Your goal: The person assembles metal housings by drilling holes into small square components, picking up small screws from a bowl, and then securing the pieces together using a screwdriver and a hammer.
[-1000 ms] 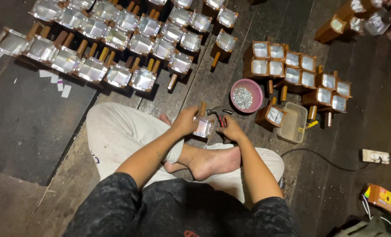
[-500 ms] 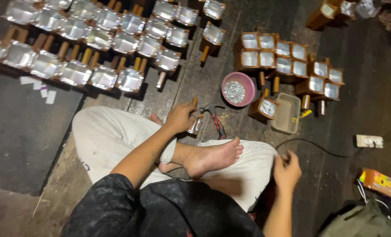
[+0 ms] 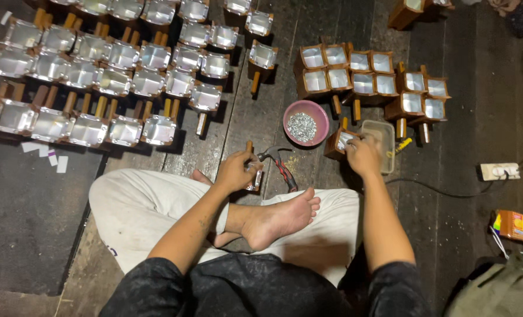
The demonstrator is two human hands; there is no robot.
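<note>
I sit cross-legged on a dark plank floor. My left hand grips a small wooden box with a shiny metal lining, held just in front of my bare foot. A hammer with a red-and-black handle lies right beside that box. My right hand is stretched out to the right, its fingers curled over another lined wooden box next to a clear plastic tub. A pink bowl of small silver nails stands between my hands, slightly farther away.
Several rows of finished lined boxes with wooden handles cover the floor at upper left; another cluster sits upper right. A white power strip with its cable, a colourful carton and a green bag lie at right.
My right hand left the box in my lap, swung back beside my hip, then reached forward to the box by the plastic tub. My left hand kept its box.
</note>
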